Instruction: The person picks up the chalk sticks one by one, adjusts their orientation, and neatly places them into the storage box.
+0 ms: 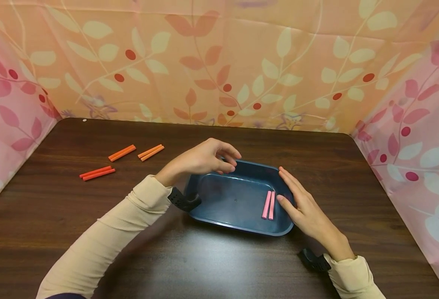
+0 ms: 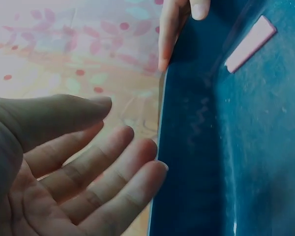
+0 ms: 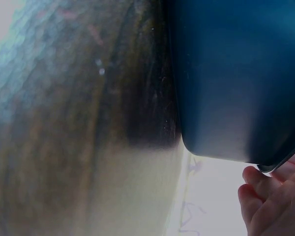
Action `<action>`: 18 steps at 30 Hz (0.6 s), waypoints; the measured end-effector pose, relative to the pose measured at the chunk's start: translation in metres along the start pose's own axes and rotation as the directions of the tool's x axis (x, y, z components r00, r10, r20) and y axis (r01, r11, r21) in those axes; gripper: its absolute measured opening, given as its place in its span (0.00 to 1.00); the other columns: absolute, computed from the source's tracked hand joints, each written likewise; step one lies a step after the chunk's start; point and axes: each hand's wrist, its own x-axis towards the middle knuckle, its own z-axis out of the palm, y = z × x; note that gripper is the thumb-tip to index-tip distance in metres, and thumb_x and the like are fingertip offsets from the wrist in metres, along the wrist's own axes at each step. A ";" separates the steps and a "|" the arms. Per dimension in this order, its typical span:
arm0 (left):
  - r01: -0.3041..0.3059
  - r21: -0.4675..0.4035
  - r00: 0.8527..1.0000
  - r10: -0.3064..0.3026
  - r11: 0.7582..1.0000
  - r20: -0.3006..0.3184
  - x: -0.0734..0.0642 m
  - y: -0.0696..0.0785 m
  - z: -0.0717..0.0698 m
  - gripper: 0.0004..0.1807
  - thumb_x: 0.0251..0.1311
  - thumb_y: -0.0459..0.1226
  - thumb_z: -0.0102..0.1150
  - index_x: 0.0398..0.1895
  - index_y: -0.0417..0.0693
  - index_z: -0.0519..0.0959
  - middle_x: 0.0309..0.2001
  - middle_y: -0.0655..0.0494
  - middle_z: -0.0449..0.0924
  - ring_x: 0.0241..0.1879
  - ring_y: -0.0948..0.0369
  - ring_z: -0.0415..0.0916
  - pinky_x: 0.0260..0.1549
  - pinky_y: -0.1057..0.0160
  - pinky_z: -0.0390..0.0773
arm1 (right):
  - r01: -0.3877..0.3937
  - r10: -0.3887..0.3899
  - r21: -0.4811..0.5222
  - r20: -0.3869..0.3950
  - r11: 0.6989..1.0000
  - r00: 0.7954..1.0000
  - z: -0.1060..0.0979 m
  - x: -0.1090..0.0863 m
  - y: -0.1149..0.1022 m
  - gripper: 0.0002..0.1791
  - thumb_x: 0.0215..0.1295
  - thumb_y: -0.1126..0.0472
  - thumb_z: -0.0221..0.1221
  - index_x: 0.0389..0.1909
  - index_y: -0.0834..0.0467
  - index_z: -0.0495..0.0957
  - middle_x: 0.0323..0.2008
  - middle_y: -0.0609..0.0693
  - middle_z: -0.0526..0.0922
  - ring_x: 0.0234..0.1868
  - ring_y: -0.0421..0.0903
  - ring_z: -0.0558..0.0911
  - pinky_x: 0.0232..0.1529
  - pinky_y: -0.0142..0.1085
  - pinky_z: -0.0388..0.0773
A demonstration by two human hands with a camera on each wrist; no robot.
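"What are the fingers doing?"

"The left hand (image 1: pixel 208 157) hangs by the far rim of a blue tray (image 1: pixel 219 205), fingers loosely bent, thumb apart, holding nothing (whether a fingertip touches, I can't tell). The right hand (image 1: pixel 309 209) lies at the right rim, fingers nearly straight, thumb towards the inside, no stick in it."

"And beyond them?"

"Two pink sticks (image 1: pixel 266 205) lie side by side inside, near the right wall. Out on the dark table (image 1: pixel 36 232), left of the tray: pairs of pale sticks (image 1: pixel 153 153), orange sticks (image 1: pixel 122 153) and red sticks (image 1: pixel 99 174)."

"How to handle it well?"

"My judgement: steady the rim lightly, thumb clear of the pink pair, left fingertips clear of the edge."
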 end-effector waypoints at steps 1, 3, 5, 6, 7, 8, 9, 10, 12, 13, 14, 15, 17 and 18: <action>-0.014 0.000 1.000 0.014 1.000 -0.009 -0.001 -0.002 -0.001 0.20 0.63 0.31 0.63 0.59 0.39 0.78 0.47 0.44 0.85 0.39 0.56 0.84 0.44 0.52 0.84 | 0.000 0.000 0.000 0.000 1.000 1.000 0.000 0.000 0.000 0.38 0.71 0.63 0.57 0.78 0.55 0.52 0.79 0.54 0.53 0.77 0.59 0.57 0.67 0.14 0.43; -0.037 -0.011 0.999 0.037 0.999 -0.023 -0.004 -0.006 -0.004 0.19 0.63 0.31 0.62 0.58 0.39 0.78 0.47 0.44 0.85 0.37 0.58 0.84 0.44 0.50 0.84 | 0.000 0.000 0.001 0.000 1.000 1.000 0.000 0.000 0.000 0.38 0.71 0.63 0.57 0.78 0.55 0.52 0.78 0.54 0.53 0.77 0.59 0.57 0.67 0.14 0.43; -0.058 -0.020 0.998 0.057 0.998 -0.039 -0.007 -0.009 -0.006 0.19 0.63 0.31 0.62 0.57 0.39 0.78 0.46 0.44 0.85 0.35 0.60 0.83 0.43 0.51 0.83 | 0.000 0.000 0.001 0.000 1.000 1.000 0.000 0.000 0.000 0.38 0.71 0.63 0.57 0.78 0.56 0.52 0.78 0.54 0.53 0.77 0.59 0.57 0.67 0.13 0.43; -0.064 -0.030 0.997 0.062 0.998 -0.046 -0.008 -0.010 -0.007 0.19 0.63 0.30 0.62 0.57 0.39 0.78 0.46 0.43 0.85 0.35 0.60 0.83 0.42 0.53 0.84 | 0.001 -0.001 0.001 -0.001 1.000 1.000 0.000 0.000 0.000 0.38 0.71 0.63 0.57 0.78 0.56 0.52 0.78 0.54 0.53 0.77 0.59 0.57 0.67 0.13 0.43; -0.066 -0.037 0.997 0.064 0.997 -0.052 -0.010 -0.011 -0.008 0.19 0.63 0.30 0.63 0.57 0.40 0.78 0.47 0.42 0.85 0.36 0.60 0.83 0.42 0.55 0.83 | 0.002 -0.002 0.001 -0.002 1.000 1.000 0.000 0.000 0.000 0.38 0.71 0.63 0.57 0.78 0.56 0.52 0.78 0.54 0.53 0.77 0.59 0.57 0.67 0.13 0.43; -0.069 -0.043 0.996 0.067 0.997 -0.058 -0.011 -0.012 -0.010 0.19 0.62 0.31 0.63 0.57 0.40 0.79 0.47 0.41 0.84 0.37 0.59 0.83 0.42 0.57 0.83 | 0.001 -0.001 0.001 -0.003 1.000 1.000 0.000 0.000 0.001 0.38 0.71 0.63 0.57 0.78 0.55 0.52 0.78 0.53 0.53 0.77 0.59 0.57 0.67 0.13 0.43; -0.074 -0.044 0.995 0.071 0.996 -0.065 -0.012 -0.013 -0.011 0.19 0.62 0.31 0.63 0.57 0.40 0.79 0.48 0.40 0.84 0.38 0.59 0.84 0.42 0.60 0.83 | 0.002 -0.002 0.001 -0.004 1.000 1.000 0.000 0.000 0.001 0.38 0.71 0.63 0.56 0.78 0.55 0.52 0.78 0.53 0.54 0.77 0.59 0.57 0.67 0.13 0.43; -0.078 -0.047 0.995 0.075 0.996 -0.072 -0.013 -0.015 -0.013 0.18 0.62 0.31 0.63 0.57 0.41 0.79 0.48 0.40 0.84 0.40 0.57 0.84 0.42 0.60 0.83 | 0.003 -0.002 0.002 -0.005 1.000 1.000 0.000 0.000 0.001 0.38 0.71 0.63 0.56 0.78 0.55 0.52 0.78 0.53 0.54 0.77 0.59 0.57 0.67 0.13 0.43; -0.084 -0.050 0.993 0.080 0.995 -0.083 -0.016 -0.017 -0.017 0.19 0.62 0.31 0.63 0.57 0.40 0.79 0.49 0.39 0.84 0.43 0.53 0.85 0.43 0.62 0.83 | 0.006 -0.006 0.001 -0.008 1.000 1.000 0.001 0.000 0.001 0.38 0.71 0.62 0.56 0.78 0.55 0.52 0.78 0.53 0.54 0.77 0.59 0.57 0.68 0.13 0.43; -0.084 -0.052 0.993 0.079 0.995 -0.089 -0.018 -0.019 -0.019 0.19 0.62 0.31 0.63 0.57 0.40 0.79 0.49 0.39 0.84 0.45 0.52 0.85 0.45 0.61 0.83 | 0.008 -0.008 0.002 -0.009 1.000 1.000 0.001 0.000 0.002 0.38 0.71 0.62 0.57 0.78 0.55 0.52 0.78 0.54 0.54 0.77 0.59 0.57 0.68 0.13 0.43; -0.084 -0.049 0.992 0.079 0.995 -0.099 -0.020 -0.020 -0.021 0.19 0.63 0.31 0.63 0.57 0.40 0.79 0.49 0.39 0.84 0.45 0.51 0.85 0.46 0.60 0.83 | 0.010 -0.010 0.003 -0.010 1.000 1.000 0.001 0.000 0.002 0.38 0.71 0.62 0.57 0.78 0.55 0.53 0.78 0.54 0.54 0.77 0.59 0.57 0.68 0.13 0.43; -0.083 -0.043 0.991 0.078 0.996 -0.109 -0.021 -0.022 -0.023 0.19 0.63 0.31 0.63 0.57 0.41 0.79 0.48 0.39 0.84 0.45 0.50 0.85 0.46 0.59 0.83 | 0.013 -0.013 0.003 -0.012 1.000 1.000 0.001 0.000 0.002 0.38 0.71 0.62 0.57 0.78 0.55 0.53 0.78 0.54 0.55 0.77 0.59 0.58 0.68 0.14 0.43; -0.074 -0.035 0.988 0.068 0.997 -0.136 -0.025 -0.026 -0.026 0.18 0.63 0.32 0.63 0.57 0.42 0.79 0.48 0.40 0.84 0.45 0.49 0.85 0.46 0.58 0.83 | 0.017 -0.017 0.001 -0.015 1.000 1.000 0.001 0.000 0.002 0.38 0.70 0.63 0.57 0.78 0.56 0.53 0.78 0.54 0.55 0.77 0.58 0.58 0.68 0.14 0.43; -0.064 -0.036 0.987 0.058 0.997 -0.151 -0.027 -0.028 -0.027 0.18 0.63 0.32 0.63 0.57 0.42 0.79 0.48 0.41 0.84 0.45 0.49 0.85 0.46 0.57 0.83 | 0.018 -0.018 0.001 -0.015 1.000 1.000 0.001 0.000 0.002 0.38 0.70 0.63 0.57 0.78 0.56 0.53 0.78 0.54 0.55 0.76 0.58 0.58 0.68 0.14 0.43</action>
